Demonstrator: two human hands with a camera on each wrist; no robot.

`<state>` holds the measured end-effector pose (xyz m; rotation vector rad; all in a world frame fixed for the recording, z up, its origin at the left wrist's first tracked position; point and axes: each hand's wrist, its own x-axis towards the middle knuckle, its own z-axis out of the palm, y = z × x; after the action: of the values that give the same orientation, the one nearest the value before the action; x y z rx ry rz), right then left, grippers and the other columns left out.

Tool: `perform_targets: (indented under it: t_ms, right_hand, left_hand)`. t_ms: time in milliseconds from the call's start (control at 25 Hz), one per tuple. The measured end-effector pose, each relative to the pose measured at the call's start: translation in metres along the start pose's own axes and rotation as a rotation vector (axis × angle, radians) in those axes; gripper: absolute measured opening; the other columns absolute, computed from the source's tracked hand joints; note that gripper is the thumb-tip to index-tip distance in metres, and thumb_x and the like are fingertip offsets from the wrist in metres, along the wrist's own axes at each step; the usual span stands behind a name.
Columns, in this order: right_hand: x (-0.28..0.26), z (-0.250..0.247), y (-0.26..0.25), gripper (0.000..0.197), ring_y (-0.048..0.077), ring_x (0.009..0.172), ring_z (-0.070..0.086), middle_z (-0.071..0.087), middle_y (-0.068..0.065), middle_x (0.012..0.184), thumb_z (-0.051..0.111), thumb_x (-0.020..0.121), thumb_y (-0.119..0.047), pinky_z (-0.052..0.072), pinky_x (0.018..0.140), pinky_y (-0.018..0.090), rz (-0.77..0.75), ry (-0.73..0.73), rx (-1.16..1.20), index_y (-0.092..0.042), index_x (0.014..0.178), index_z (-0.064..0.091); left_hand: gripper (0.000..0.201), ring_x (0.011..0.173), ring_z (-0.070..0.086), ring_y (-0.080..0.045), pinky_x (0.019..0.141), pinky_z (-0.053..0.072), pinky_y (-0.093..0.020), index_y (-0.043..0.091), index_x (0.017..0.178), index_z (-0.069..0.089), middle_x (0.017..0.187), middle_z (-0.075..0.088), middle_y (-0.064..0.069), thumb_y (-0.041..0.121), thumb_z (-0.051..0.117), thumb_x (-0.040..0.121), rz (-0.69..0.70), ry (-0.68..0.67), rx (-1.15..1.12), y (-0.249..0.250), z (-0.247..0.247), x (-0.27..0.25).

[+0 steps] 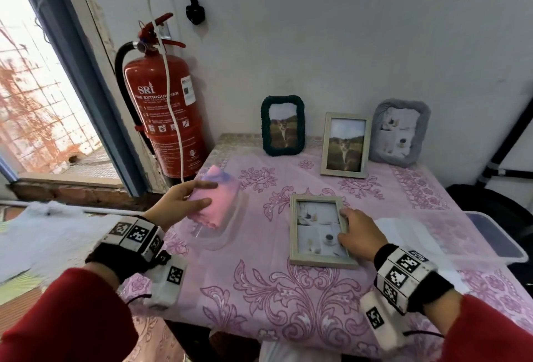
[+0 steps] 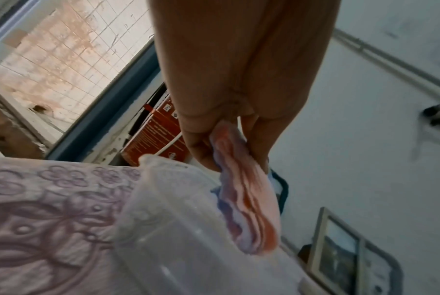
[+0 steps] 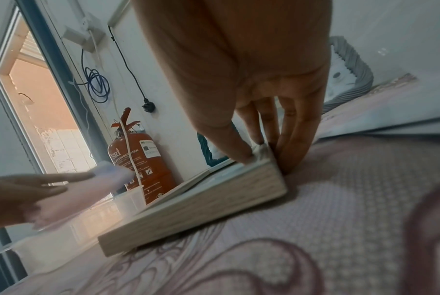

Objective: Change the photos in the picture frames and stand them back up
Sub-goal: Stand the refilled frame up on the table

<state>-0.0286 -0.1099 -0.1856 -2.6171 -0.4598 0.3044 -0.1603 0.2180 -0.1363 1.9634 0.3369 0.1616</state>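
Note:
A pale wooden picture frame lies face up on the table with a photo of cups in it. My right hand pinches its right edge, thumb on top and fingers down the outer side of the frame. My left hand holds a folded pink and lilac cloth just above a clear plastic tub. In the left wrist view the cloth hangs from between thumb and fingers over the tub. Three frames stand at the back: dark green, pale wood, grey.
A red fire extinguisher stands against the wall left of the table, with a white cable hanging over it. A clear plastic lid or tray lies at the table's right edge. The pink flowered tablecloth covers the table.

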Motion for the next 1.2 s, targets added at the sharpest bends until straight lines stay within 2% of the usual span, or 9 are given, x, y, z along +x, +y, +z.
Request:
perform_targets:
  t_ms: [80,160,280,440,520,680,840,1040,1200]
  right_hand:
    - [-0.002,0.000,0.001,0.049,0.029,0.119,0.050,0.050,0.011,0.131,0.056,0.083,-0.011,0.045,0.098,0.039,-0.005,0.002,-0.019,-0.011,0.130,0.047]
    - [-0.004,-0.001,0.003,0.057,0.027,0.124,0.047,0.046,0.008,0.138,0.056,0.084,-0.015,0.043,0.102,0.038,0.000,0.001,-0.037,-0.015,0.139,0.040]
    - [-0.005,-0.001,0.005,0.061,0.026,0.127,0.046,0.043,0.006,0.142,0.056,0.086,-0.019,0.042,0.103,0.037,-0.011,0.011,-0.042,-0.017,0.143,0.035]
    - [-0.006,0.000,0.004,0.060,0.026,0.125,0.047,0.044,0.006,0.141,0.055,0.087,-0.020,0.043,0.102,0.039,-0.014,0.013,-0.040,-0.018,0.143,0.034]
    - [-0.007,0.001,0.004,0.060,0.027,0.125,0.047,0.043,0.007,0.141,0.054,0.087,-0.020,0.043,0.102,0.040,-0.016,0.011,-0.048,-0.018,0.143,0.033]
    - [-0.008,0.000,0.006,0.060,0.027,0.126,0.046,0.042,0.008,0.141,0.053,0.088,-0.021,0.042,0.102,0.039,-0.021,-0.001,-0.062,-0.017,0.144,0.032]
    - [-0.008,0.000,0.006,0.059,0.027,0.126,0.045,0.042,0.008,0.140,0.052,0.089,-0.022,0.042,0.102,0.040,-0.019,-0.003,-0.062,-0.018,0.144,0.031]
    - [-0.008,-0.001,0.007,0.059,0.027,0.127,0.045,0.042,0.007,0.140,0.052,0.089,-0.023,0.042,0.102,0.041,-0.023,-0.006,-0.057,-0.018,0.144,0.032]
    - [-0.008,-0.001,0.007,0.059,0.027,0.126,0.045,0.043,0.008,0.138,0.055,0.087,-0.023,0.042,0.101,0.039,-0.006,-0.002,-0.037,-0.019,0.143,0.034]
  left_hand:
    - [0.040,0.100,0.061,-0.028,0.089,0.054,-0.040,0.008,0.121,0.057,0.124,0.057,-0.016,-0.003,0.062,0.083,-0.030,-0.084,0.170,-0.011,-0.002,0.003]
    - [0.043,0.099,0.060,-0.028,0.091,0.052,-0.047,0.008,0.120,0.057,0.120,0.057,-0.021,-0.004,0.066,0.080,-0.050,-0.163,0.276,-0.020,0.002,0.006]
    - [0.045,0.106,0.057,-0.027,0.095,0.048,-0.038,0.014,0.116,0.060,0.120,0.056,-0.013,0.005,0.075,0.075,-0.037,-0.081,0.433,-0.024,0.007,0.009]
    - [0.043,0.120,0.047,-0.020,0.105,0.035,-0.033,0.016,0.110,0.067,0.130,0.048,-0.005,0.012,0.080,0.069,0.150,0.145,0.609,-0.021,0.016,0.007]
    - [0.042,0.124,0.047,-0.019,0.108,0.034,-0.034,0.019,0.116,0.065,0.136,0.049,-0.004,0.016,0.076,0.075,0.151,0.094,0.608,-0.020,0.021,0.008]
    - [0.055,0.127,0.045,-0.021,0.109,0.031,-0.030,0.022,0.137,0.045,0.141,0.046,-0.004,0.025,0.065,0.085,-0.084,-0.132,0.740,-0.028,0.027,0.013]
    - [0.052,0.122,0.049,-0.022,0.105,0.035,-0.029,0.013,0.133,0.049,0.135,0.051,-0.007,0.021,0.066,0.085,-0.059,-0.068,0.654,-0.021,0.031,0.015]
    - [0.039,0.116,0.053,-0.019,0.100,0.041,-0.031,0.013,0.125,0.056,0.126,0.058,-0.005,0.013,0.063,0.086,0.147,0.152,0.469,0.011,0.055,0.012]
    - [0.032,0.107,0.057,-0.018,0.091,0.043,-0.025,0.012,0.117,0.059,0.118,0.061,-0.003,0.005,0.061,0.086,0.234,0.169,0.296,0.036,0.085,0.014]
